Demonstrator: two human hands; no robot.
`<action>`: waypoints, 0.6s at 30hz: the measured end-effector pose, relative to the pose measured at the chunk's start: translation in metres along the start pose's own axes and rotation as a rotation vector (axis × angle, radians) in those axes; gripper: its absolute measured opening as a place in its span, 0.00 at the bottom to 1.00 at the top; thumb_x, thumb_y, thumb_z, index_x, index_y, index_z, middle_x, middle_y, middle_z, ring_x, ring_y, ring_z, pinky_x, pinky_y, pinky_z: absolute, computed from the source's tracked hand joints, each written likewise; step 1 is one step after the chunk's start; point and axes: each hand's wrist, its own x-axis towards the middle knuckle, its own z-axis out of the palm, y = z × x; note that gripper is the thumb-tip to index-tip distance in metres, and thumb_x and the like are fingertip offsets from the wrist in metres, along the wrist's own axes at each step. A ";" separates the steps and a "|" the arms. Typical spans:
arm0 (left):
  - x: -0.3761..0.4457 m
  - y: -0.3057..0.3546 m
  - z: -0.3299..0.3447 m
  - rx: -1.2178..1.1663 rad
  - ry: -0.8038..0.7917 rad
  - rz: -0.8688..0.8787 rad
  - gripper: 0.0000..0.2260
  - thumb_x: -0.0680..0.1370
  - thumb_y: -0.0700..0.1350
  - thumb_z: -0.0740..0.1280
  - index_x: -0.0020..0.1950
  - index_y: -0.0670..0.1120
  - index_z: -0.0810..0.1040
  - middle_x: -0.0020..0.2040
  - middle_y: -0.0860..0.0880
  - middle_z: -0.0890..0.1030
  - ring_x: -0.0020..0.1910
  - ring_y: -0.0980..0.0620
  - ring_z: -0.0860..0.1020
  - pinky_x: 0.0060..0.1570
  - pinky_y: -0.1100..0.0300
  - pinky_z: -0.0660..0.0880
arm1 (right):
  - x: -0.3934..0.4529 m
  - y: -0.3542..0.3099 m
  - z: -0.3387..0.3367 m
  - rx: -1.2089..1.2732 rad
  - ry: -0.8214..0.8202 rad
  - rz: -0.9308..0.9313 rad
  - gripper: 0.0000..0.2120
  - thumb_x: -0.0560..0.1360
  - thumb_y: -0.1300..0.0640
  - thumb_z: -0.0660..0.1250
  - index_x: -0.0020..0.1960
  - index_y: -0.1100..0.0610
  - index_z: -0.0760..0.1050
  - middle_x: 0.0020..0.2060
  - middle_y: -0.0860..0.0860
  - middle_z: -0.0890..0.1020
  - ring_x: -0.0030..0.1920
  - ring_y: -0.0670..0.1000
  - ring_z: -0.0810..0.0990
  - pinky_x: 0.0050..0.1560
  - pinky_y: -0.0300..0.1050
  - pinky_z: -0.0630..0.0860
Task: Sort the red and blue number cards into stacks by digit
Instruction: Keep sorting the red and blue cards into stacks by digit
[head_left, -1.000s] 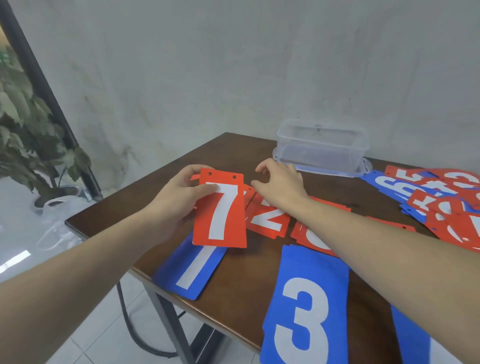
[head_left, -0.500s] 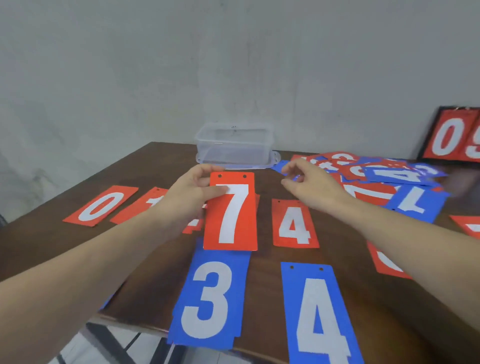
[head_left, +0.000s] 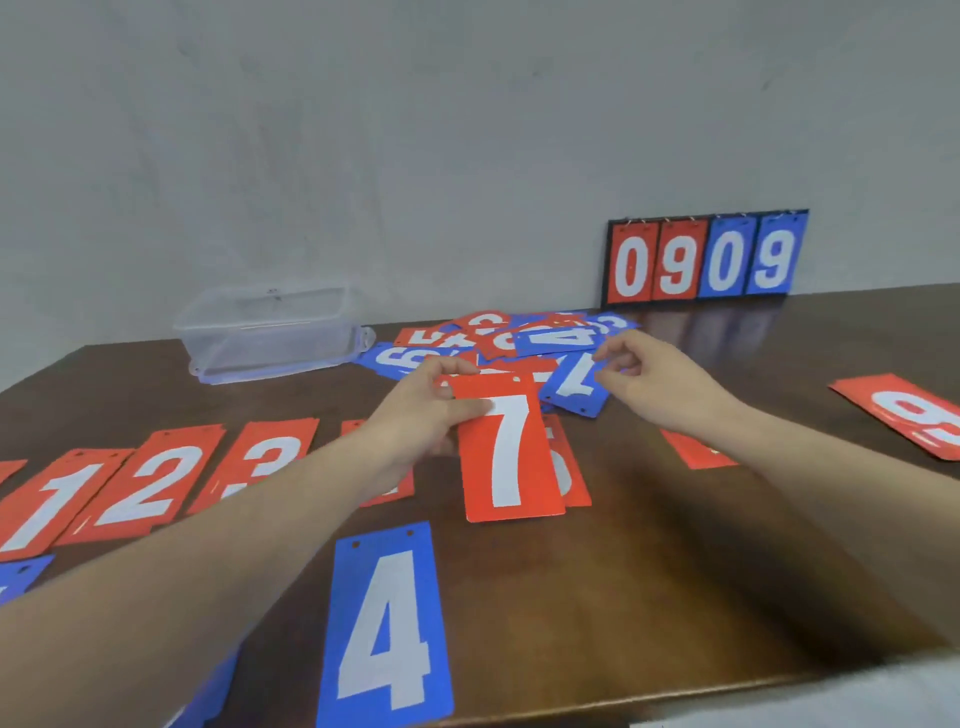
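My left hand (head_left: 415, 421) grips a red 7 card (head_left: 506, 452) by its upper left corner and holds it above the table. My right hand (head_left: 654, 382) hovers with loosely curled fingers at a blue 7 card (head_left: 574, 387) on the near edge of the mixed pile (head_left: 509, 338); whether it touches the card I cannot tell. Red cards 1 (head_left: 49, 504), 2 (head_left: 150, 483) and 3 (head_left: 265, 457) lie in a row at the left. A blue 4 card (head_left: 387, 629) lies near the front edge. A red 5 card (head_left: 569, 467) is partly hidden behind the held card.
A clear plastic box (head_left: 270, 332) stands at the back left. A flip scoreboard (head_left: 706, 260) reading 0909 leans against the wall. A red 9 card (head_left: 914, 415) lies at the right, another red card (head_left: 696, 449) under my right forearm. The brown table (head_left: 675, 571) ends just below the blue 4.
The view has swung right along the table. My left hand still carries the red 7. My right hand has reached further right, to the blue 7 at the pile.
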 end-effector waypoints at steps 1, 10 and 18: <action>0.005 0.000 0.012 0.001 -0.005 -0.010 0.15 0.78 0.36 0.71 0.61 0.47 0.73 0.51 0.43 0.85 0.42 0.50 0.85 0.35 0.56 0.83 | -0.002 0.007 -0.009 0.006 0.014 0.011 0.06 0.77 0.55 0.66 0.53 0.46 0.76 0.45 0.43 0.80 0.46 0.51 0.82 0.46 0.47 0.77; 0.053 0.004 0.120 0.095 -0.134 -0.034 0.15 0.77 0.37 0.72 0.58 0.47 0.71 0.50 0.38 0.85 0.46 0.44 0.86 0.41 0.52 0.84 | -0.015 0.068 -0.068 -0.025 0.115 0.116 0.05 0.79 0.52 0.67 0.54 0.46 0.75 0.45 0.44 0.81 0.47 0.47 0.81 0.47 0.47 0.80; 0.094 -0.002 0.182 0.350 -0.124 0.149 0.13 0.78 0.39 0.71 0.56 0.48 0.70 0.49 0.44 0.83 0.44 0.48 0.83 0.47 0.51 0.82 | -0.010 0.101 -0.083 -0.005 0.164 0.134 0.05 0.79 0.53 0.66 0.55 0.47 0.75 0.45 0.44 0.81 0.47 0.44 0.80 0.47 0.42 0.76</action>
